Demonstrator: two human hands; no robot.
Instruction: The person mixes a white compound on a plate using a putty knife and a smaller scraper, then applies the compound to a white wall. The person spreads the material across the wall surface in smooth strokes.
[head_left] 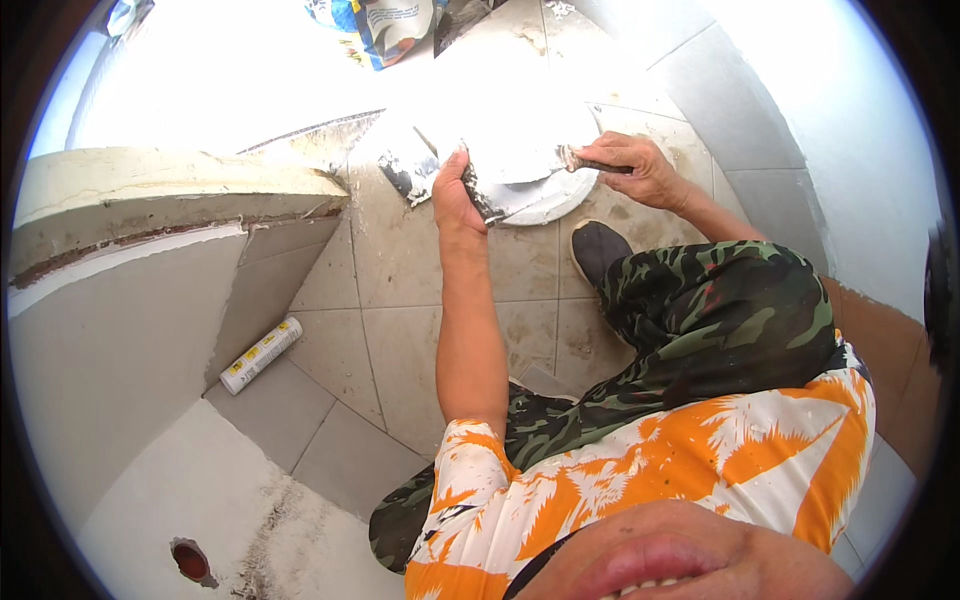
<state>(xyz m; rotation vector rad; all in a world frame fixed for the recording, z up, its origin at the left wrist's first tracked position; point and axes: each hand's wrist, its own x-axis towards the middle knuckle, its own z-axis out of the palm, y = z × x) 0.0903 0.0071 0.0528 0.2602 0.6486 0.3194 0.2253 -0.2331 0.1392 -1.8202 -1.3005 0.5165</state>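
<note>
Tiled floor (pixel 405 265) lies open between the white container (pixel 560 205) and a tube (pixel 262 355) along its left edge. Left fingers (pixel 456 168) grip a smeared plate (pixel 480 200); right fingers (pixel 615 148) wrap a trowel handle (pixel 612 168).

Glaring light washes over a smudged tiled floor (pixel 400 265) and pale wall (pixel 865 170).

Dark tool handle (pixel 608 167); trousers (pixel 720 310) — green-black camouflage; shirt (pixel 640 470) — orange-white.
</note>
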